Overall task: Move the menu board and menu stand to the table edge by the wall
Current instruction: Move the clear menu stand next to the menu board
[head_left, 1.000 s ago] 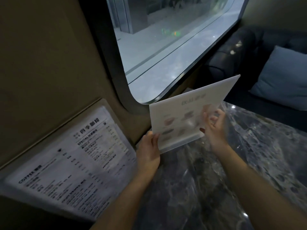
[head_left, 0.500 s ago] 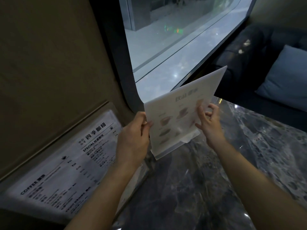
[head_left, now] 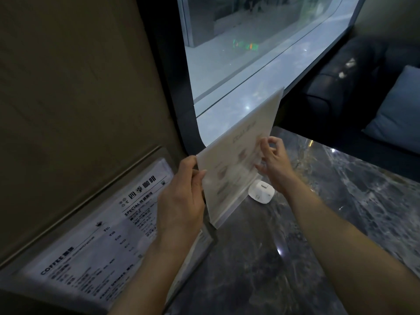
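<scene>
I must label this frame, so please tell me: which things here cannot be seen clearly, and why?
All in the head view:
- Menu stand: its print is blurred and too faint to read.
- Menu board: the left hand and forearm cover part; small lines are unreadable.
- White device: partly behind the stand; what it is cannot be told.
- Right hand: firm grip or only touch is unclear.

The left hand is gripping the near edge of the clear acrylic menu stand, thumb on its front face, while the right hand is pinching its far edge with curled fingers. The stand is sitting upright, its base touching the dark marble table, close to the window. The laminated menu board is leaning against the tan wall at the table's left edge. A small white device is resting on the table just beside the stand. A blue cushion is lying on the dark sofa beyond.
</scene>
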A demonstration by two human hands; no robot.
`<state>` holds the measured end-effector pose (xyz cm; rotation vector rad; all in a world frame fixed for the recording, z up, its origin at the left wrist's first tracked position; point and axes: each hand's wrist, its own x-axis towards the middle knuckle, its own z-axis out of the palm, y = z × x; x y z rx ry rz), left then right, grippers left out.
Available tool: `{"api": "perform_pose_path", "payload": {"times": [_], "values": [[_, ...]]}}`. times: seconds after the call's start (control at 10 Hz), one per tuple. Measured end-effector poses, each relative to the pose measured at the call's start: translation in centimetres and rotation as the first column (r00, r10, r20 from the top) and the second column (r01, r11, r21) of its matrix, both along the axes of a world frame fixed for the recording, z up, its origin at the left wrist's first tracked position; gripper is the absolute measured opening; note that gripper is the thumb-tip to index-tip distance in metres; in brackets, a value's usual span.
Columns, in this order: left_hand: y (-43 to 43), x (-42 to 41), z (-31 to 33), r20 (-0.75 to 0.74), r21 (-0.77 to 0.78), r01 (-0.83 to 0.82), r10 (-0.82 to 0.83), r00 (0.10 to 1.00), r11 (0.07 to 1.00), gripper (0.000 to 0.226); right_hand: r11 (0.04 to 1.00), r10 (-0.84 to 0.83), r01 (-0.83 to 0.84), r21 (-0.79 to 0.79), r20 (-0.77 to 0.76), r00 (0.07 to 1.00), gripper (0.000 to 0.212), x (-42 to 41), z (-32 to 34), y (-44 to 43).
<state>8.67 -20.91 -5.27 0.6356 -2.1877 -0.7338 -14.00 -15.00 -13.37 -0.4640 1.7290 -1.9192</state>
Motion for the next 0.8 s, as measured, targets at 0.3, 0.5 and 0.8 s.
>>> {"api": "perform_pose_path", "payload": {"times": [0.3,0.5,0.8], "values": [[-0.6,-0.1,0.0,-0.014,-0.028,-0.036,0.036,0.999,0.999,0.014,0.997,0.074,-0.070,-0.030,0.155,0.985,0.048,-0.4,-0.2,-1.5],[-1.1,-0.4,-0.2,-0.024,0.031,-0.111,0.112,0.993,0.993,0.011,0.992,0.098,-0.110,0.060,0.174,0.980,0.040,-1.0,-0.4,-1.2],[-1.5,-0.2,0.1,-0.030,0.017,-0.130,0.130,0.991,0.991,0.007,0.978,0.079,-0.090,0.188,0.063,0.995,0.044,-0.9,0.8,-0.6]]}}
